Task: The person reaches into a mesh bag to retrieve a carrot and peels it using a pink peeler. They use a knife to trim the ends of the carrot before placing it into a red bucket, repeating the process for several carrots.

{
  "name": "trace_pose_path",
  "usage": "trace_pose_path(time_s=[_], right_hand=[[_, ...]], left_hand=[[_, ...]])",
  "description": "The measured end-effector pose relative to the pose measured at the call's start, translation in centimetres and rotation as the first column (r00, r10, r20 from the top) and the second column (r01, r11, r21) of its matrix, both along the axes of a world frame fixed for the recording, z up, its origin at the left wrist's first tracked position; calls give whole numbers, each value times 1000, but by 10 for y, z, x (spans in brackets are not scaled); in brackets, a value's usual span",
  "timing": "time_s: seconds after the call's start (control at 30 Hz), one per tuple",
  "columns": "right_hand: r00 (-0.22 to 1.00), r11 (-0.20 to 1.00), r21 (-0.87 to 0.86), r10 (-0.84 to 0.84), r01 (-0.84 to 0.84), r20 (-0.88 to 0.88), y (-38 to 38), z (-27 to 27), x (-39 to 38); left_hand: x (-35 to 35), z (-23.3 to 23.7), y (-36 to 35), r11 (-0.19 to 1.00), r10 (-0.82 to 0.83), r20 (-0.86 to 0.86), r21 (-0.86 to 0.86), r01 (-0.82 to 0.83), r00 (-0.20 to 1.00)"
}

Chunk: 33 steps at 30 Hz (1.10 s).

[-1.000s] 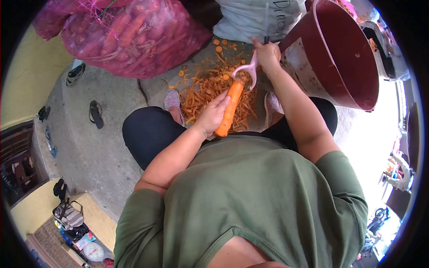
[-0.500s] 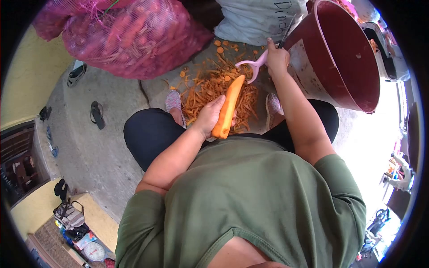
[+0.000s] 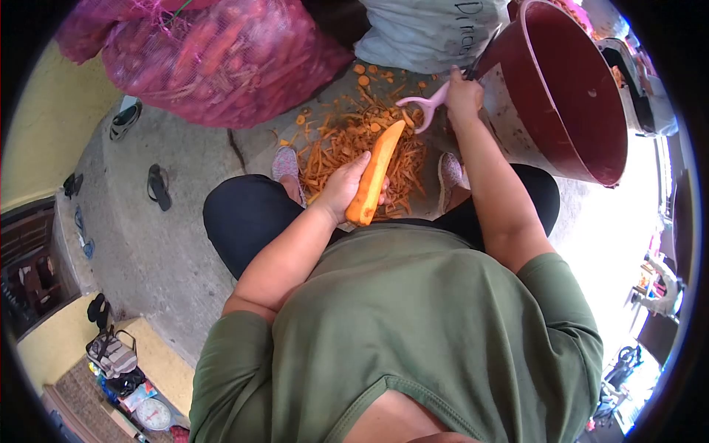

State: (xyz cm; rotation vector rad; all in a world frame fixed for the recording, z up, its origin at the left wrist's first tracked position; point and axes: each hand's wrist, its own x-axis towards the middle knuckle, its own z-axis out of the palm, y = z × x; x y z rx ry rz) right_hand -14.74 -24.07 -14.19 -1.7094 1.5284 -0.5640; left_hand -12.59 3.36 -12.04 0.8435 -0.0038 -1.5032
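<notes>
My left hand (image 3: 348, 186) is closed around a peeled orange carrot (image 3: 375, 177), its narrower end tilted up and away from me. In my right hand (image 3: 464, 97) is a pink Y-shaped peeler (image 3: 425, 105), its head pointing left, a short way beyond the carrot's tip and apart from it. A dark-handled knife (image 3: 471, 71) also sticks out of the top of that hand, its blade hard to make out against the sack. Under both hands, a heap of carrot peelings (image 3: 332, 159) lies on the floor between my feet.
A pink mesh sack of carrots (image 3: 221, 66) stands at the upper left, beside a white sack (image 3: 421, 37). Close to my right hand leans a large dark-red tub (image 3: 517, 111). Slippers (image 3: 158, 187) lie on the concrete floor at left; a dial scale (image 3: 153, 414) sits lower left.
My right hand has shifted slightly right and up with the peeler, and the knife has turned, its blade less visible. My left hand and the carrot have moved slightly left.
</notes>
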Motion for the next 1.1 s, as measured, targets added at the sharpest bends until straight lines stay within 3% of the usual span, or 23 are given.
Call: trace_pose_path(time_s=[0.1,0.13,0.2,0.27,0.37,0.4,0.47,0.5,0.53,0.57,0.63,0.73,0.77,0.83,0.87,0.97,1.0,1.1], right_hand=[[996,995,91,31,-38,78,28,25,6],[984,973,182,122,-144,127,61,57,4],[913,912,109,379,-396,150,96,53,-4],[855,842,181,469,-509,222,129,86,-11],[826,835,84,515,-543,229,140,69,-5],[853,863,39,491,-504,176,136,58,-1],[900,903,-56,429,-426,73,110,33,14],[948,946,-64,319,-318,3,85,22,22],[975,973,-93,203,-211,-90,65,20,25],[994,989,-94,113,-113,-1,42,9,26],[962,979,126,128,-161,240,41,23,26],[922,923,60,372,-379,106,100,68,7],[878,877,41,475,-478,65,115,72,-2],[815,814,80,562,-575,141,134,74,-13],[834,833,88,531,-546,147,134,63,-11],[890,893,-6,448,-450,82,111,32,6],[920,919,38,392,-393,22,97,37,11],[984,954,-261,116,-148,-135,31,0,23]], left_hand=[[1,1,-3,988,125,-101,100,-115,987],[4,-8,-1,985,166,-173,84,-154,971],[7,-7,-2,972,202,-130,145,-183,971],[5,-9,-8,931,335,-110,193,-310,936],[4,-14,-7,942,323,-84,129,-311,943],[-1,-4,-9,942,331,-120,103,-320,936],[-3,-3,-4,963,225,10,151,-224,974],[-4,-2,-1,968,166,72,178,-176,984],[-6,0,-2,967,201,1,159,-199,980],[-6,0,-2,967,217,-31,144,-210,976],[-3,-1,-2,966,246,-94,110,-235,965],[5,-3,-1,987,158,-146,47,-153,977],[3,0,-4,976,209,-162,87,-197,964],[-2,13,-15,946,307,-183,165,-278,934],[-3,18,-15,944,313,-199,171,-282,928],[0,-11,-2,990,108,39,89,-111,993],[-7,-4,-6,969,161,35,182,-165,986],[-5,-1,-2,979,149,-5,143,-147,989]])
